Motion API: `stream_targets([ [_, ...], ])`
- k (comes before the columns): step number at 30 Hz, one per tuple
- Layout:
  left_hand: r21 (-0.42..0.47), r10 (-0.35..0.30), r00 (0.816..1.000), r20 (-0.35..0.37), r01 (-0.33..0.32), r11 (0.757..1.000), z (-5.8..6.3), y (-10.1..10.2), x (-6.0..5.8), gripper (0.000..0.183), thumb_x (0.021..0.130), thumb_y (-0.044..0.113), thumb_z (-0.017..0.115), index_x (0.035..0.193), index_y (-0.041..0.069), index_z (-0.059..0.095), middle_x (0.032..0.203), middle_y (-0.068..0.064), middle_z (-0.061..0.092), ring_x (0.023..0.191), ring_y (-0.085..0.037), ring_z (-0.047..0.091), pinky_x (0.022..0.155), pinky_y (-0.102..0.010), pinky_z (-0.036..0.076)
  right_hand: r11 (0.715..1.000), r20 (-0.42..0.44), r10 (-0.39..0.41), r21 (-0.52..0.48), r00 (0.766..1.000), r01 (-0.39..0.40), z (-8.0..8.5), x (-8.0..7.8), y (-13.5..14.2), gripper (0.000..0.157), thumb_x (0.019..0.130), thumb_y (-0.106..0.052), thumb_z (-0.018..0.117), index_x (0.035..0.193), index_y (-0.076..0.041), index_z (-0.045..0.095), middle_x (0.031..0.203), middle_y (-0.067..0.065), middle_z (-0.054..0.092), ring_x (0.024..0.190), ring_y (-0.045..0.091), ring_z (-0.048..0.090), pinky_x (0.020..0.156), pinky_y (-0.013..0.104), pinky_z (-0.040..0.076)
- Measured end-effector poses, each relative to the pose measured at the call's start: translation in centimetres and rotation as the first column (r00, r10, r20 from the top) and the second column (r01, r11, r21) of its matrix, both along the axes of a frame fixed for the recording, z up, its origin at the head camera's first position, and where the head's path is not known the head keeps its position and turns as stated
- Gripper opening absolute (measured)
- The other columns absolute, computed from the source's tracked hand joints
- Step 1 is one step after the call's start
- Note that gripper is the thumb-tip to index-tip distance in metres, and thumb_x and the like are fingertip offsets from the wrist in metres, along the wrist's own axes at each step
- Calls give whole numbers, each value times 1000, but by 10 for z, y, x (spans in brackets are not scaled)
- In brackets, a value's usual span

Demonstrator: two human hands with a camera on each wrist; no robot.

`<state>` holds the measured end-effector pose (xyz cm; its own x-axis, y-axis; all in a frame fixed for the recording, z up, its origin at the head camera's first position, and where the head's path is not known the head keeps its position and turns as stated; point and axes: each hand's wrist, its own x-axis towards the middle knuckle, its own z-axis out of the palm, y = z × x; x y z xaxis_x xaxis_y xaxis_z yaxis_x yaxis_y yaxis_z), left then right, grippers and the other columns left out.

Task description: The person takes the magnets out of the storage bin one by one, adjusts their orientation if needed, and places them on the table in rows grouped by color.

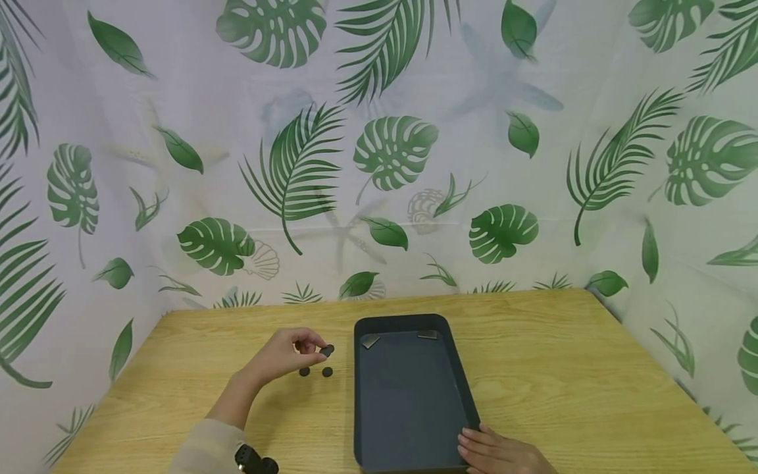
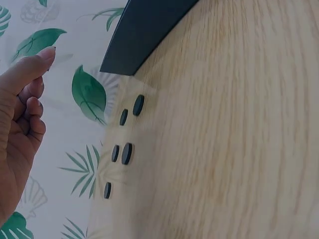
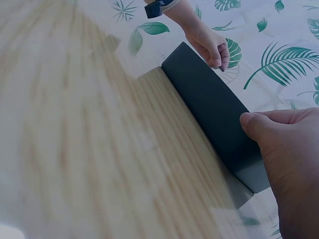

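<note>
My left hand is over the table, left of a dark rectangular tray. Thumb and forefinger pinch a small dark flat piece, mostly hidden by the fingers in the left wrist view; I cannot tell its exact kind. Beneath and beside that hand, several small black discs lie on the wood, among them one disc and another disc. At the tray's near right corner, my right hand holds on, fingers over the right rim, thumb against the outer wall.
Inside the tray's far end lie two small grey flat pieces, one at the left and one at the right. The wooden table extends to both sides. A leaf-printed cloth hangs behind it.
</note>
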<state>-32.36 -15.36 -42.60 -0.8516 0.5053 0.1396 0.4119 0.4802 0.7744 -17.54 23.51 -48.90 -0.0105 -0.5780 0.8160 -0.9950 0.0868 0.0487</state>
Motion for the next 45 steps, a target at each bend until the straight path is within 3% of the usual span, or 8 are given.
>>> stream_targets([
  [9, -17, 78, 997, 7, -78, 997, -3, -21, 2, 16, 85, 21, 71, 95, 9, 69, 75, 0, 56, 67, -15, 49, 58, -26, 42, 999, 25, -33, 0, 999, 33, -15, -2, 6, 36, 95, -13, 56, 111, 19, 60, 126, 24, 56, 129, 27, 46, 109, 30, 29],
  [16, -35, 159, 987, 31, -158, 987, -8, -38, 2, 21, 84, 24, 73, 96, 8, 69, 75, 0, 56, 68, -16, 49, 59, -25, 41, 999, 17, -40, 5, 999, 40, -16, -1, 6, 37, 96, -14, 53, 112, 18, 60, 128, 24, 55, 130, 27, 45, 110, 30, 29],
  [23, -33, 196, 980, 40, -194, 980, -19, -49, 4, 23, 83, 23, 73, 97, 4, 69, 74, -1, 56, 66, -14, 48, 58, -24, 41, 1000, 9, -28, 0, 1000, 28, -9, 0, 4, 36, 96, -13, 54, 112, 19, 60, 128, 24, 54, 130, 26, 45, 109, 29, 29],
  [30, -47, 282, 956, 79, -279, 959, -31, -55, 2, 18, 83, 17, 73, 95, 3, 69, 73, -1, 55, 66, -14, 47, 58, -24, 41, 1000, -7, -20, -23, 1000, 19, 4, 1, -2, 34, 96, -11, 53, 110, 19, 60, 131, 21, 51, 130, 24, 44, 108, 29, 30],
  [39, -95, 370, 918, 144, -359, 928, -43, -58, 4, 19, 83, 16, 73, 96, 4, 67, 77, -3, 56, 70, -15, 48, 62, -26, 41, 998, -3, -60, -34, 998, 60, -11, -4, 4, 32, 91, -11, 62, 104, 18, 64, 119, 25, 60, 125, 26, 49, 107, 30, 32],
  [45, -94, 359, 922, 147, -348, 933, -49, -61, 4, 18, 83, 15, 72, 95, 3, 66, 76, -2, 56, 71, -15, 48, 61, -24, 41, 998, -5, -55, -27, 998, 55, -14, -4, 4, 32, 92, -11, 61, 105, 18, 64, 120, 25, 60, 126, 26, 49, 107, 30, 32],
])
